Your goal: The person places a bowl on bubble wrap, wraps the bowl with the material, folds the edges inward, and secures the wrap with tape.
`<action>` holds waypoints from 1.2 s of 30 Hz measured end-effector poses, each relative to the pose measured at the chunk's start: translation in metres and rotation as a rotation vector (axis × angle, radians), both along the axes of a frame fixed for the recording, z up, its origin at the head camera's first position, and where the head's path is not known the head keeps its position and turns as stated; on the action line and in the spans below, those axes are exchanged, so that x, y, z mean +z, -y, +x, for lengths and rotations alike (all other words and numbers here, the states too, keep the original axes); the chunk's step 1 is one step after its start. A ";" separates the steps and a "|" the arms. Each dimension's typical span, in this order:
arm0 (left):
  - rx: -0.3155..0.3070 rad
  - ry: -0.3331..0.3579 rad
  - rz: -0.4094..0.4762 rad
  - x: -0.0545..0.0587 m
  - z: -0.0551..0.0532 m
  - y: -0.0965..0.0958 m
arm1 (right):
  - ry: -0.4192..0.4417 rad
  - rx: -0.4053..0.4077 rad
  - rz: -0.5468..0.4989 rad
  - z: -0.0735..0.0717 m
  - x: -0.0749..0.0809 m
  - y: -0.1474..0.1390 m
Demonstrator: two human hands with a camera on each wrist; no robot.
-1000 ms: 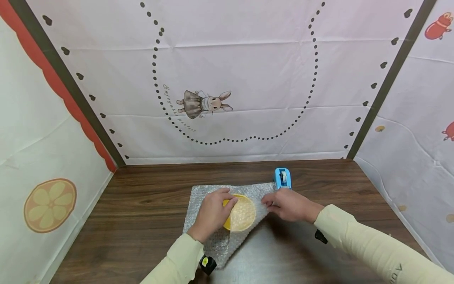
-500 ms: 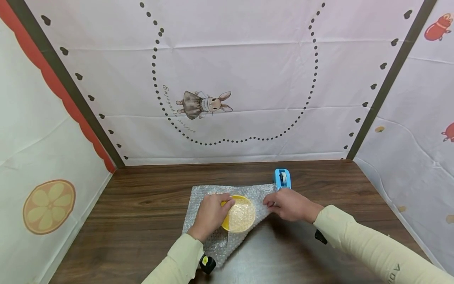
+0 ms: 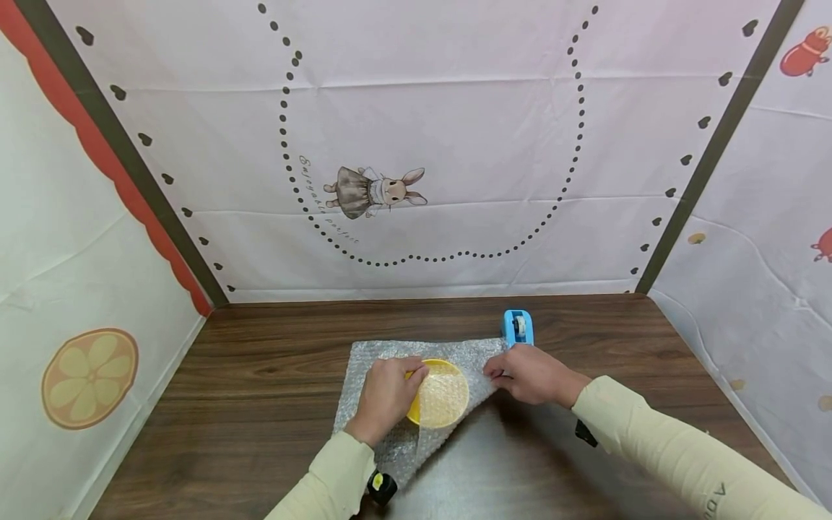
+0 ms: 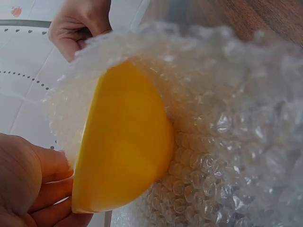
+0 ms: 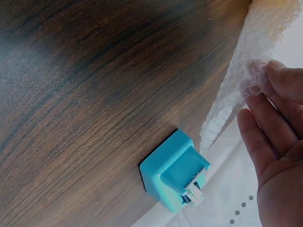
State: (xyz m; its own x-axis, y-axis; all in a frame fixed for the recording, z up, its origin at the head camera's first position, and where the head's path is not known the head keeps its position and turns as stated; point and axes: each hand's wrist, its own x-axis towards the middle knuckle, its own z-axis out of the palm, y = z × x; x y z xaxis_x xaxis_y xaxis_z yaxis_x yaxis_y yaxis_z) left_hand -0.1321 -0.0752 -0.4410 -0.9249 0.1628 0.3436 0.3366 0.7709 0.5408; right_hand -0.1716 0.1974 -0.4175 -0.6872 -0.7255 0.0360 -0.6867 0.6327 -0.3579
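Note:
A yellow bowl (image 4: 123,142) stands on a sheet of bubble wrap (image 3: 364,361), and one side of the sheet is folded over part of its mouth. My left hand (image 3: 385,397) is at the bowl's left rim; its thumb pinches the flap's edge there, with the fingers beside the rim in the left wrist view. With thumb and fingertips, my right hand (image 3: 529,375) grips the folded side of the wrap to the right of the bowl. In the right wrist view, the fingertips of this hand (image 5: 279,127) show through the clear film.
A blue tape dispenser (image 3: 518,327) stands just behind my right hand, close to the wrap's back right corner. The dark wooden table (image 3: 260,404) ends at a printed white cloth wall (image 3: 455,144), with more cloth on both sides.
Almost nothing moves. The left fingers slide very slightly at the bowl's rim, and the right hand keeps its grip on the wrap.

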 end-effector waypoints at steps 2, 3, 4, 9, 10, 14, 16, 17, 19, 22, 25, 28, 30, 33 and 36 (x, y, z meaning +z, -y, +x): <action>0.002 -0.014 -0.006 -0.001 0.000 0.000 | 0.001 -0.003 0.004 -0.001 -0.001 0.000; 0.003 -0.019 -0.009 -0.001 0.001 0.000 | 0.000 -0.002 0.005 -0.001 -0.001 0.000; 0.003 -0.025 -0.012 -0.001 0.001 0.000 | 0.002 -0.003 0.006 -0.001 -0.001 0.000; 0.002 -0.039 -0.024 -0.002 0.001 -0.001 | 0.016 -0.012 0.011 -0.002 -0.002 -0.001; 0.001 -0.039 -0.025 -0.002 0.001 0.000 | 0.019 -0.013 0.013 -0.003 -0.002 -0.001; -0.001 -0.040 -0.030 -0.003 0.001 0.000 | 0.018 -0.002 0.012 -0.004 -0.003 -0.001; -0.002 -0.044 -0.034 -0.003 0.001 0.000 | 0.026 -0.008 0.017 -0.004 -0.003 -0.001; -0.001 -0.046 -0.035 -0.003 0.001 0.000 | 0.033 -0.014 0.020 -0.005 -0.003 -0.001; -0.001 -0.052 -0.038 -0.003 0.001 0.000 | 0.049 -0.030 0.024 -0.005 -0.002 -0.002; -0.002 -0.061 -0.038 -0.003 0.001 -0.001 | 0.088 -0.062 0.027 -0.006 -0.001 -0.003; -0.003 -0.068 -0.041 -0.003 0.001 0.000 | 0.116 -0.085 0.025 -0.008 0.001 -0.004; -0.003 -0.073 -0.047 -0.004 0.001 0.000 | 0.121 -0.096 0.024 -0.008 0.002 -0.004; 0.000 -0.074 -0.054 -0.004 0.001 0.000 | 0.118 -0.106 0.025 -0.008 0.003 -0.003; 0.001 -0.074 -0.056 -0.004 0.001 0.000 | 0.106 -0.112 0.028 -0.007 0.003 -0.002; 0.003 -0.079 -0.060 -0.005 0.000 -0.001 | 0.089 -0.119 0.041 -0.007 0.003 -0.001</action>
